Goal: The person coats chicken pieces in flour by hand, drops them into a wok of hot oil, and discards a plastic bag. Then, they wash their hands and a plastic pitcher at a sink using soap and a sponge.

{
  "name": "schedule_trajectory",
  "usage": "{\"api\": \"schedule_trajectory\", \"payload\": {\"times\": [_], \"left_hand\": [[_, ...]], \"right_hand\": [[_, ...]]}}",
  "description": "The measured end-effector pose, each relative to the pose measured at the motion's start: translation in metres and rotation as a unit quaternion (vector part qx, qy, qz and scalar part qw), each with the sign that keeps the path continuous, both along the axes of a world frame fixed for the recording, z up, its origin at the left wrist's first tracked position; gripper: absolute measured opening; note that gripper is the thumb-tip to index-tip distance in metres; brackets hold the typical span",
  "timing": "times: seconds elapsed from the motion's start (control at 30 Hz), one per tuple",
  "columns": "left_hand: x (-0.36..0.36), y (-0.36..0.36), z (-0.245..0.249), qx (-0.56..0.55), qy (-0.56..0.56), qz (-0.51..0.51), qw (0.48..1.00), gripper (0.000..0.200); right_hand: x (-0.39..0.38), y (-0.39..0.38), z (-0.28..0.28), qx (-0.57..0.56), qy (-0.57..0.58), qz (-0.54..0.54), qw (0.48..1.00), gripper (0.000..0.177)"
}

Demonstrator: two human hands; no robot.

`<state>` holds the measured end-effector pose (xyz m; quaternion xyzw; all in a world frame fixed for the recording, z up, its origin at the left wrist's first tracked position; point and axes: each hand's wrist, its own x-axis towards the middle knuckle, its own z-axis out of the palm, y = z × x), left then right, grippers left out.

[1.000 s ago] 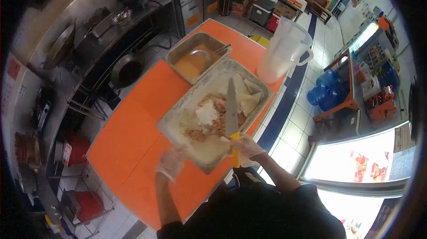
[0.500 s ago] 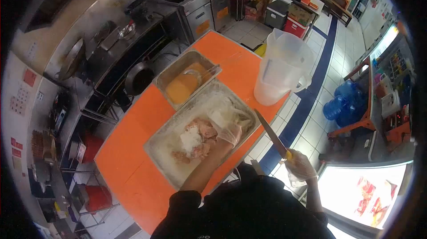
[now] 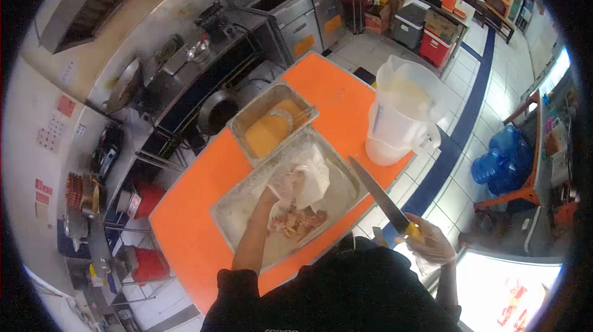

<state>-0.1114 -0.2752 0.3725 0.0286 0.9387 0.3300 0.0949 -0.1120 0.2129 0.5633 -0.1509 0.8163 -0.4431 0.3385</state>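
Observation:
My left hand (image 3: 286, 182), in a loose clear plastic glove, is inside a large metal tray (image 3: 230, 228) dusted with white flour. Pale, crumpled plastic or flour (image 3: 314, 174) shows at its fingers, which are blurred, and I cannot tell what they hold. Just below this hand lie pieces of raw meat (image 3: 298, 223). Off the table's right side, my right hand (image 3: 430, 243), also gloved, is closed around the yellow handle of a knife (image 3: 383, 196). Its long blade points up and left toward the tray's right corner.
A smaller metal pan (image 3: 262, 137) of yellow-orange liquid, with a whisk-like tool (image 3: 285, 116) in it, adjoins the tray. Farther right on the orange table (image 3: 185, 227) stands a translucent pitcher (image 3: 398, 113). A stove counter with a wok (image 3: 217, 111) runs along the left.
My left hand has moved left and up across the tray, off the meat. The white flour clump on the meat no longer shows. My right hand keeps its hold on the knife, and the view has shifted.

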Motion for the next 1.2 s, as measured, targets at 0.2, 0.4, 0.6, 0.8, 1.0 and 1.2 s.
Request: {"api": "schedule_trajectory", "payload": {"times": [0.2, 0.4, 0.6, 0.8, 1.0, 1.2], "left_hand": [[0.023, 0.003, 0.022, 0.137, 0.022, 0.37, 0.919, 0.036], [0.041, 0.003, -0.119, -0.227, 0.264, 0.465, 0.814, 0.057], [0.025, 0.011, -0.065, 0.054, 0.081, 0.398, 0.912, 0.042], [0.044, 0.029, -0.036, -0.309, 0.136, 0.239, 0.91, 0.031], [0.02, 0.067, -0.028, -0.013, 0.258, 0.262, 0.93, 0.029], [0.032, 0.018, -0.033, 0.077, 0.035, 0.442, 0.893, 0.041]], "right_hand": [[-0.015, -0.017, -0.021, 0.027, 0.056, 0.081, 0.995, 0.056], [-0.025, -0.07, -0.004, 0.079, -0.054, 0.164, 0.982, 0.047], [-0.045, -0.113, -0.056, 0.076, 0.033, 0.309, 0.947, 0.032], [-0.066, -0.133, -0.031, 0.022, 0.191, 0.483, 0.854, 0.027], [-0.063, -0.191, -0.14, 0.156, 0.23, 0.528, 0.803, 0.024], [-0.08, -0.13, -0.022, 0.062, 0.165, 0.541, 0.822, 0.021]]}}
